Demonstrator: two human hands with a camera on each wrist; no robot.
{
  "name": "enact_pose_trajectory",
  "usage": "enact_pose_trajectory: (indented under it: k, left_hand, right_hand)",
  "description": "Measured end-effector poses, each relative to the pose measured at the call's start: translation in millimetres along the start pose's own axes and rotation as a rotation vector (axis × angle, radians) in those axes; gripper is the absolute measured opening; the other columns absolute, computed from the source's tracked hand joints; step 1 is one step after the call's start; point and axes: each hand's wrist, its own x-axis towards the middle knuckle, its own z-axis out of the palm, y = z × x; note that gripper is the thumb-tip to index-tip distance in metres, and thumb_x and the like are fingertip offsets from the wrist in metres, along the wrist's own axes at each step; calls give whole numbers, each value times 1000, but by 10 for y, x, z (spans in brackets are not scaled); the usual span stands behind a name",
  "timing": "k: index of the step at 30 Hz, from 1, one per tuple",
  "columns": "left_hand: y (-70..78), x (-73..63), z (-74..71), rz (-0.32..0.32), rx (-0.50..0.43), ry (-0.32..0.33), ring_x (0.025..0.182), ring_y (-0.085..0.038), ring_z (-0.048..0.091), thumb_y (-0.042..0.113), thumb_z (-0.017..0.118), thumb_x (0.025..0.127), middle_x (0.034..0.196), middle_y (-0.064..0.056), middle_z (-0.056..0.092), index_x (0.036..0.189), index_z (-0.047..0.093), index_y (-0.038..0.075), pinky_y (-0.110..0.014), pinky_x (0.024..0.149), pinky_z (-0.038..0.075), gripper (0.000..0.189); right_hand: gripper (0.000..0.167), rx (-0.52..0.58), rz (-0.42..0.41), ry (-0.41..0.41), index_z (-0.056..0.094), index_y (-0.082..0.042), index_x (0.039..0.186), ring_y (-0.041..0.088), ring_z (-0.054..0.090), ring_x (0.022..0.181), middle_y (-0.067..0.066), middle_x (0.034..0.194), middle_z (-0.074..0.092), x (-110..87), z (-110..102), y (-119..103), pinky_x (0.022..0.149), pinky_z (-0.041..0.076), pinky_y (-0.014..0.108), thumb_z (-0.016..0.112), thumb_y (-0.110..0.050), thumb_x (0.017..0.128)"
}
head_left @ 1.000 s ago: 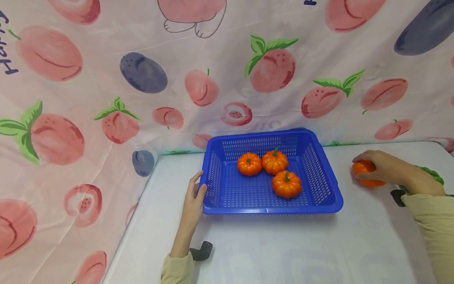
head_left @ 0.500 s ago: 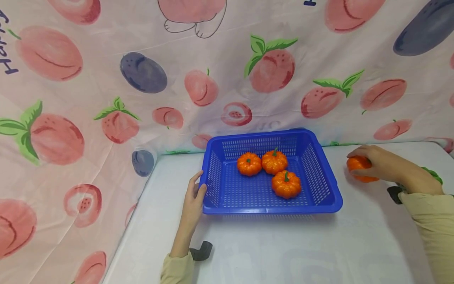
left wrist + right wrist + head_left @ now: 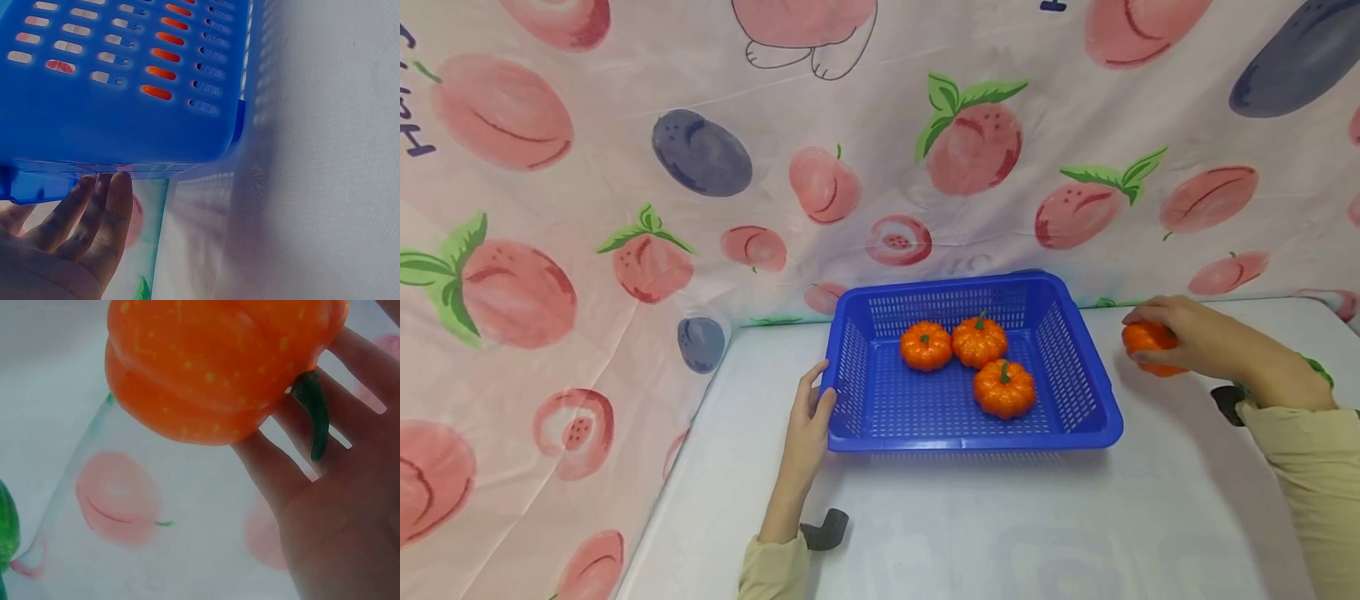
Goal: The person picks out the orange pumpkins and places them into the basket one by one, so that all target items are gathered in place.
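My right hand (image 3: 1204, 335) grips a small orange pumpkin (image 3: 1153, 348) beside the basket's right end. In the right wrist view the pumpkin (image 3: 212, 369) shows yellow flecks and a curved green stem (image 3: 312, 412), with the fingers around its far side. My left hand (image 3: 807, 429) is at the left end of a blue perforated plastic basket (image 3: 962, 445). In the left wrist view, the fingers of the left hand (image 3: 75, 244) lie nearly straight with their tips against the basket wall (image 3: 112, 131). Inside the basket sit three more pumpkins (image 3: 927, 347), stems up.
The white table (image 3: 970, 517) meets a fruit-printed cloth (image 3: 850, 100) hanging behind and to the left. Something green (image 3: 1319, 368) lies partly hidden behind the right forearm; a green rounded thing (image 3: 7, 525) shows at the right wrist view's left edge.
My right hand has carried its pumpkin leftward and a little upward in the head view, closer to the basket. The left hand, the basket and its pumpkins have stayed put.
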Motion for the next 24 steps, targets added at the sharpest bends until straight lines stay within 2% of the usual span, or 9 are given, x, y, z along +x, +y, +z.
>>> enact_pose_trajectory:
  k: [10,24]
  left_hand:
    - [18,-1,3,6,4,6,116,-35,59,25,44,107,130,-24,59,152,37,17,-42,97,44,46]
    - [25,-7,1,1,2,2,115,-35,59,23,44,107,129,-24,59,151,37,18,-41,96,44,45]
  right_hand:
    - [46,-17,-52,53,66,-2,121,38,56,106,22,122,60,1,-96,-174,84,53,55,81,-20,82]
    - [49,-38,-40,52,64,-2,124,43,51,113,26,128,55,-4,-166,-379,85,53,57,81,-17,81]
